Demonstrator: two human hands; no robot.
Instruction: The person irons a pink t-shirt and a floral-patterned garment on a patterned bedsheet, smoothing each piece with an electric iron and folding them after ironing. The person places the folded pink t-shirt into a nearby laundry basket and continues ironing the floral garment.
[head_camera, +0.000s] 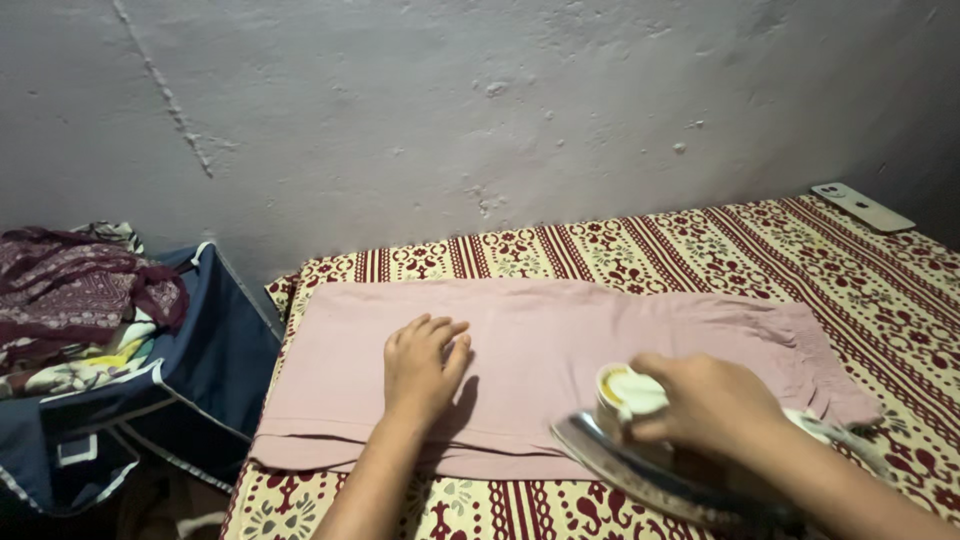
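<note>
A: Colours first: the folded cloth (560, 350) is a plain dusty pink, no print.

B: And under it the bedsheet (850, 270) is cream with dark red stripes and floral motifs.

A: The iron (650, 460) shows a shiny silver soleplate, with a white and yellow dial.

B: At the side there's a navy bag (200, 380) with pale trim, holding maroon patterned clothes (70, 290). The wall (450, 110) is dull grey, and the phone (862, 207) is white.

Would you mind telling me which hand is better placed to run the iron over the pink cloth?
Right. The right hand already grips the iron at the near edge of the folded pink cloth, while the left hand lies flat on the cloth, pinning it down.
</note>
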